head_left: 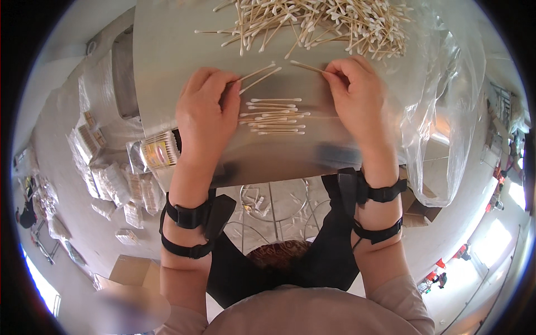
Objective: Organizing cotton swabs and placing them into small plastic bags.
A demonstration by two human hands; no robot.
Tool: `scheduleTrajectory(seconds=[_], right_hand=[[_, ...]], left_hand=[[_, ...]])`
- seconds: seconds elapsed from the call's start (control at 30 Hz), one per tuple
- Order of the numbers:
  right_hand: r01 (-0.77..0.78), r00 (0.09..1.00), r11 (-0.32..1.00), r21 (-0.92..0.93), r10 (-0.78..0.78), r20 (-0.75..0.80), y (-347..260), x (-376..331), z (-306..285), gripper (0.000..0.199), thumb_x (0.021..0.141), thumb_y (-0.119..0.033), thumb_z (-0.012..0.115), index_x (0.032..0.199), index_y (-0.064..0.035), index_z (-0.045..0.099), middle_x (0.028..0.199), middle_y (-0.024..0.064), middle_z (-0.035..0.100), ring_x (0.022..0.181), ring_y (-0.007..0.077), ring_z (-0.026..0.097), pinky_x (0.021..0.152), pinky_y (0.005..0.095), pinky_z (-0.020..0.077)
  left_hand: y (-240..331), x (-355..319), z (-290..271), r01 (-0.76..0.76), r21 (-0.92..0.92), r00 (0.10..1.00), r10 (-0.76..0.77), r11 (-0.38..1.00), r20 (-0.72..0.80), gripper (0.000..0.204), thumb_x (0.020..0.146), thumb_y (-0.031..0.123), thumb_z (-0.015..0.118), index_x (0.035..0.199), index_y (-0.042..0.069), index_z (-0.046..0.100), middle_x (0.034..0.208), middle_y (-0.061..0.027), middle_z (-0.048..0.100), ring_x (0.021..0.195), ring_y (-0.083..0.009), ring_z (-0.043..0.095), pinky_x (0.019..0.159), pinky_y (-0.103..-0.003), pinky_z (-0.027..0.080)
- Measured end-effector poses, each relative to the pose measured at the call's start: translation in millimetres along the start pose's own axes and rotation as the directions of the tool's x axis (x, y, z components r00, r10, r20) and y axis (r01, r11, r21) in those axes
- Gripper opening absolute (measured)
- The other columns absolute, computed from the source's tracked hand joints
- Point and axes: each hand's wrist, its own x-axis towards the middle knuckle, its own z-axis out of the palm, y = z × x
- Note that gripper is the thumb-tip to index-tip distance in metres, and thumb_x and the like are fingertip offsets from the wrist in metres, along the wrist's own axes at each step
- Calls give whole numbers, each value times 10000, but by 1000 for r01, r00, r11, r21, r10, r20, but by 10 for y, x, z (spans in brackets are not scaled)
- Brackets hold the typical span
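Observation:
My left hand [211, 103] pinches two cotton swabs [260, 79] whose white tips point up and to the right. Between the thumb and fingers of my right hand [355, 89] is one cotton swab [307, 66], angled toward the left. On the metal table [223, 148] between my hands, a small group of cotton swabs [276, 117] lies side by side in a rough stack, each sideways. Beyond my hands spreads a large loose heap of cotton swabs [329, 22] with white tips and pale sticks.
Clear plastic sheeting [441, 128] hangs over the table's right side. A packet of swabs [160, 151] sits at the left edge. Several bagged packs [117, 184] lie lower on the left, near an opened cardboard box [133, 272]. Below the near edge is a round metal frame [273, 204].

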Motion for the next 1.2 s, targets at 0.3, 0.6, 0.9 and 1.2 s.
scheduleTrajectory(seconds=[0.3, 0.6, 0.9, 1.2], right_hand=[[149, 989, 989, -19, -149, -11, -24, 19, 113, 54, 800, -83, 696, 832, -89, 653, 834, 69, 601, 776, 299, 614, 657, 407, 501], [343, 937, 939, 7, -343, 71, -178, -50, 225, 94, 746, -65, 722, 801, -76, 647, 792, 62, 575, 793, 288, 608, 652, 408, 501], [139, 981, 857, 496, -49, -190, -193, -345, 366, 227, 1012, -175, 509, 1093, -5, 636, 1040, 137, 632, 903, 266, 612, 790, 317, 486], [78, 996, 722, 687, -20, -92, -450, -467, 647, 479, 1089, -338, 290, 1292, 35, 511, 1269, 130, 573, 1183, 206, 534, 1032, 323, 399]], left_hand=[[14, 14, -12, -186, 13, 974, 182, 983, 131, 121, 800, -4, 667, 886, 74, 704, 868, -63, 620, 808, -273, 603, 700, -379, 495], [-2, -118, -9, -108, -183, 986, 128, 977, 103, 147, 876, 23, 616, 1018, 32, 650, 1062, -109, 637, 929, -265, 612, 812, -370, 493], [77, -300, 230, 137, -799, 990, -101, 586, 96, 504, 1080, 356, 311, 1355, -39, 461, 1423, -152, 481, 1315, -231, 435, 1125, -349, 300], [161, -378, 302, 122, -911, 988, -135, 394, 74, 587, 1073, 434, 254, 1405, -36, 371, 1462, -166, 423, 1360, -252, 390, 1142, -364, 282]])
